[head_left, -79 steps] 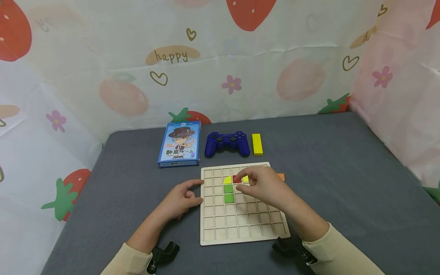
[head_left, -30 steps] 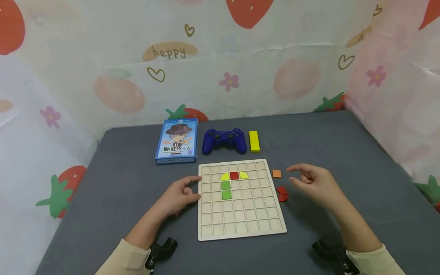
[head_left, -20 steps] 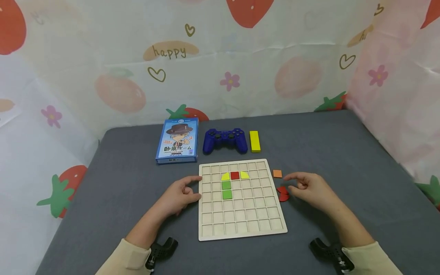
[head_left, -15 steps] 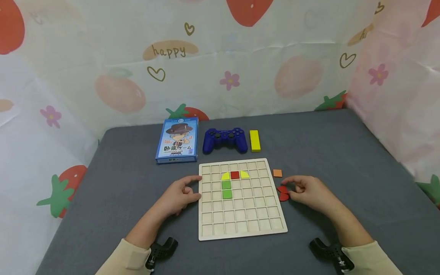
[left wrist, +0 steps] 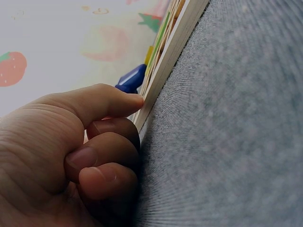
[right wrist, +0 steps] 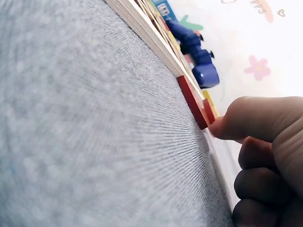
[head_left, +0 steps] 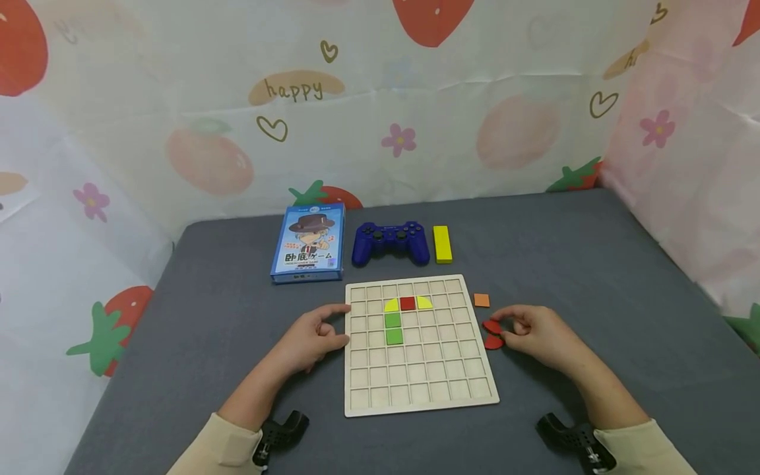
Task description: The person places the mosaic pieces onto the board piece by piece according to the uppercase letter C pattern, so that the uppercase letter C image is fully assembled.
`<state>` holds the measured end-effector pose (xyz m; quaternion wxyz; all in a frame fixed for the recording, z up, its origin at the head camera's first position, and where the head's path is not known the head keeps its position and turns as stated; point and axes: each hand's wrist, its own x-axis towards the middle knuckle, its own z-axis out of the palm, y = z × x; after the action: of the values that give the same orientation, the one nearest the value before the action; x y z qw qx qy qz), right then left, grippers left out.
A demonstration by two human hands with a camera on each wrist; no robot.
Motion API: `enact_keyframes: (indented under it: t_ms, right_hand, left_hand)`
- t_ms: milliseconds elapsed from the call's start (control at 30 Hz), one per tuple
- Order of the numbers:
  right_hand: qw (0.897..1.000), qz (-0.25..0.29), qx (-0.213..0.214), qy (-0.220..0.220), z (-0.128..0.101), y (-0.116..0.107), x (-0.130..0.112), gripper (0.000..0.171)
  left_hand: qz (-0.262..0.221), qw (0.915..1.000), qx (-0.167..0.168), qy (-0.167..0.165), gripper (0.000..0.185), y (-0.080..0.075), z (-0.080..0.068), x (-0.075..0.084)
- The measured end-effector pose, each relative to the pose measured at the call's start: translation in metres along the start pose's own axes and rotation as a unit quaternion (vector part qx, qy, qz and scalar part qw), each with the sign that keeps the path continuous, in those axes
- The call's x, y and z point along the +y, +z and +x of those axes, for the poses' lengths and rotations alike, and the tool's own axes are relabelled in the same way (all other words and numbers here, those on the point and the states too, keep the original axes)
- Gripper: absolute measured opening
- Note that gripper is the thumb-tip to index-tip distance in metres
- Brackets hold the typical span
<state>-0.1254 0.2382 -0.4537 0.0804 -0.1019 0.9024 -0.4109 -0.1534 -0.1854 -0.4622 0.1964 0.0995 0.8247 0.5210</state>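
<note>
A pale wooden grid board (head_left: 418,392) lies on the grey cloth. My left hand (head_left: 311,338) touches its left edge with the tips of index finger and thumb; the other fingers curl beneath, as the left wrist view shows. Two green square tiles (head_left: 393,320), a red square tile (head_left: 407,303) and two yellow quarter-round tiles (head_left: 424,303) sit in board cells. Right of the board, my right hand (head_left: 537,333) pinches a round-edged red tile (head_left: 491,326) between thumb and index finger, its edge slightly raised. A second red tile (head_left: 493,343) lies just in front, by the board's edge.
An orange square tile (head_left: 481,301) lies off the board's upper right. Behind the board stand a blue game box (head_left: 310,241), a blue game controller (head_left: 390,244) and a yellow block (head_left: 442,245). A strawberry-print curtain (head_left: 368,158) backs the table.
My right hand has left the board, moved right, then come down to the red tiles and taken the farther one between its fingertips. The left hand stays at the board's edge.
</note>
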Motion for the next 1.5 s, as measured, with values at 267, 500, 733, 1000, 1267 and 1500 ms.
enact_keyframes:
  t_ms: [267,500,733,1000,1267,1500]
  right_hand:
    - [0.999,0.007,0.037,-0.010,-0.006,-0.006,-0.015,0.030]
    - [0.997,0.012,0.073,-0.034,-0.011,-0.010,-0.035,0.028]
    - [0.995,-0.003,0.089,-0.054,-0.014,-0.013,-0.052,0.027]
    - [0.992,-0.039,0.094,-0.081,-0.010,-0.018,-0.064,0.028]
    - [0.989,-0.041,0.080,-0.118,0.004,-0.020,-0.089,0.028]
    - [0.988,-0.002,0.063,-0.144,0.013,-0.009,-0.112,0.026]
  left_hand:
    - [-0.002,1.0000,0.001,-0.007,0.060,0.001,0.000,-0.001]
    - [0.002,1.0000,0.001,-0.008,0.060,0.000,0.000,-0.001]
    - [0.002,1.0000,0.002,-0.009,0.060,-0.001,0.000,-0.002]
    - [-0.004,1.0000,-0.003,-0.001,0.059,-0.001,-0.001,-0.001]
    - [-0.001,1.0000,0.002,-0.007,0.060,-0.001,0.000,-0.001]
    - [-0.003,1.0000,0.003,-0.009,0.060,-0.001,0.001,-0.003]
